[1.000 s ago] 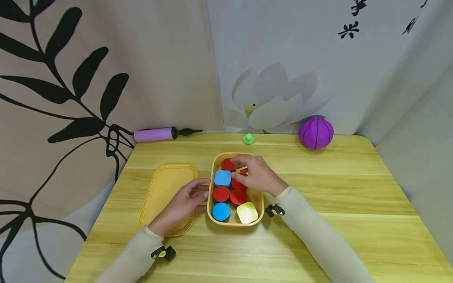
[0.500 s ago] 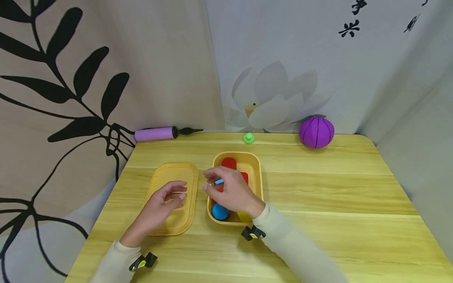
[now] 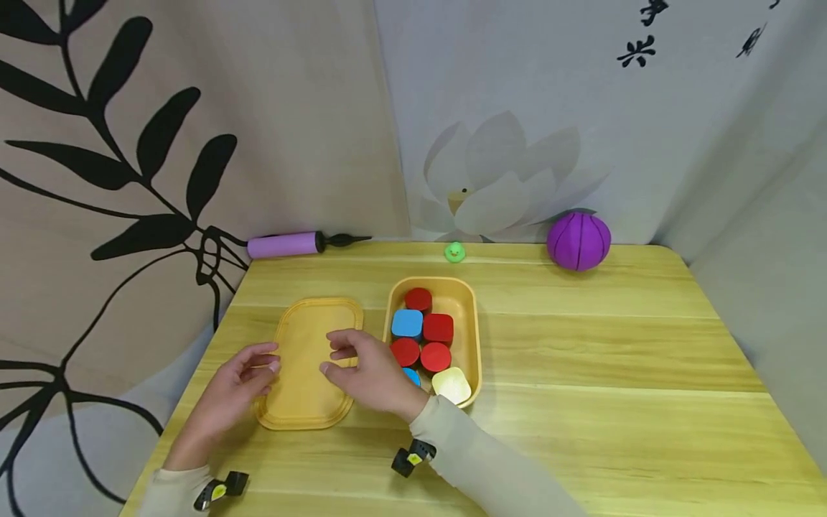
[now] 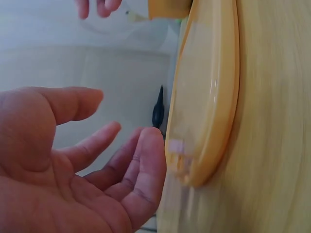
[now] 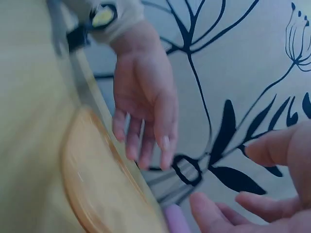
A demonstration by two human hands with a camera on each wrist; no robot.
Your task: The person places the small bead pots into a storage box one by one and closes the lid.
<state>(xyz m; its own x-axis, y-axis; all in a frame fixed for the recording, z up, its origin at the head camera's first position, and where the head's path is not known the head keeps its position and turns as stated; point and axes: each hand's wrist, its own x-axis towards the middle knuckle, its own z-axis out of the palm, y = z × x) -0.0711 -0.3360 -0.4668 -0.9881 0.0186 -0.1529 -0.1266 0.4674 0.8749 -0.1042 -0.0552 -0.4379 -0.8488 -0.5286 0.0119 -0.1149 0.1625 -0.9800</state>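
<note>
A yellow-orange lid lies flat on the table. My left hand hovers at its left edge, fingers loosely bent and holding nothing; the left wrist view shows the lid's rim just beyond the fingertips. Over the lid's right side is my right hand, thumb and fingers apart with nothing between them. To the right stands a yellow-orange box with blocks inside: several red ones, a blue square block, a pale yellow square block and a blue round block, partly hidden by my right hand.
Along the table's back edge lie a purple hand pump, a small green duck and a purple ball. The wooden table extends to the right of the box. Printed curtains hang behind it.
Both hands have moved left. My right hand has left the blocks in the box and come over the lid; my left has gone from the box's side to the lid's left edge.
</note>
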